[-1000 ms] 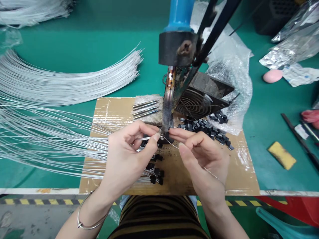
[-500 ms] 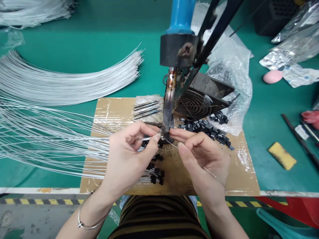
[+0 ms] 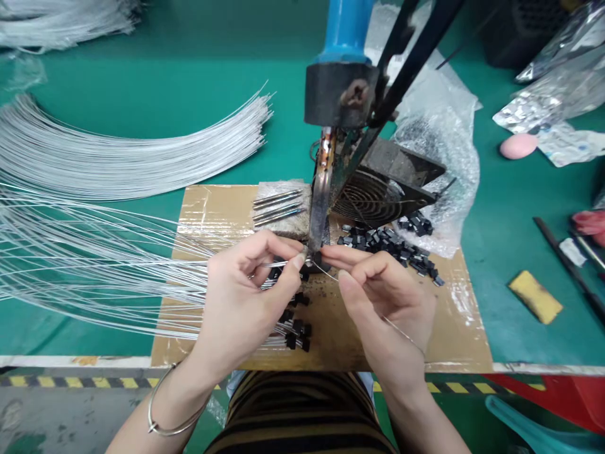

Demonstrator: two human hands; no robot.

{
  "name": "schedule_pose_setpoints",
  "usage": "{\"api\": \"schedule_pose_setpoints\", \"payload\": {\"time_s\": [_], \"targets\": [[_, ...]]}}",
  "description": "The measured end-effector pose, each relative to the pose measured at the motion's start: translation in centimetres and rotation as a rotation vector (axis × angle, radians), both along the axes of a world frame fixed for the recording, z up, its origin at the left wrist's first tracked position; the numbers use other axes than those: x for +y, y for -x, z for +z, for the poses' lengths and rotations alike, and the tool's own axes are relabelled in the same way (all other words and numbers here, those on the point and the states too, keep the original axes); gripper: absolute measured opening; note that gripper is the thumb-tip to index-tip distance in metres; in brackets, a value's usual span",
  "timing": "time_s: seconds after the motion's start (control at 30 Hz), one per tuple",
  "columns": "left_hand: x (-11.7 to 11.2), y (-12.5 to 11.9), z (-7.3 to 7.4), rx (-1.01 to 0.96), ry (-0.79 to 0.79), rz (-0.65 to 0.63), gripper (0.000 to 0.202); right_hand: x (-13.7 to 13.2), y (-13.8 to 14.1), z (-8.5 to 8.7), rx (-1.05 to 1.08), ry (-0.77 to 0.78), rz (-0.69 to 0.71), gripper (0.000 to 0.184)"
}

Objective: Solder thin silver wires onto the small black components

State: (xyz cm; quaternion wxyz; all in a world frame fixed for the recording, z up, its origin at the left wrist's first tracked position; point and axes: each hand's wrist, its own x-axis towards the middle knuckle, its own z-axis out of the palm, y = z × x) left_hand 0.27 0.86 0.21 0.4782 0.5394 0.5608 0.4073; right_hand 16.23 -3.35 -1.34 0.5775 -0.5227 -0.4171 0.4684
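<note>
Under the tip of a clamped soldering iron (image 3: 322, 189) with a blue handle, both hands meet. My left hand (image 3: 250, 302) is closed, pinching a white wire (image 3: 276, 263) between thumb and forefinger. From my right hand (image 3: 392, 302), closed with thumb against fingers, a thin strand of solder wire (image 3: 326, 271) runs to the iron's tip; its tail crosses the palm. The right fingertips touch or nearly touch a small black connector (image 3: 317, 257) at the tip. The exact joint is too small to make out. Below lie several wires with black connector ends (image 3: 297, 328).
A cardboard sheet (image 3: 340, 347) covers the green table's front. A pile of black connectors (image 3: 387, 246) lies right, near a fan (image 3: 378, 198) and bubble wrap (image 3: 454, 164). Metal rods (image 3: 278, 208) rest on a pad. A wire bundle (image 3: 142, 164) stretches left; a yellow sponge (image 3: 535, 296) lies right.
Almost nothing differs. Both hands hold the same place at the iron's tip, and the whole picture has shifted only slightly.
</note>
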Motion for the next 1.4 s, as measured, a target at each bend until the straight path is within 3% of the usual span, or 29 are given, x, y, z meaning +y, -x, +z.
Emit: {"api": "schedule_pose_setpoints", "payload": {"time_s": [1.4], "targets": [[-0.07, -0.03, 0.23, 0.023, -0.005, -0.020, 0.012, -0.25, 0.53, 0.04, -0.069, 0.002, -0.050, 0.021]]}}
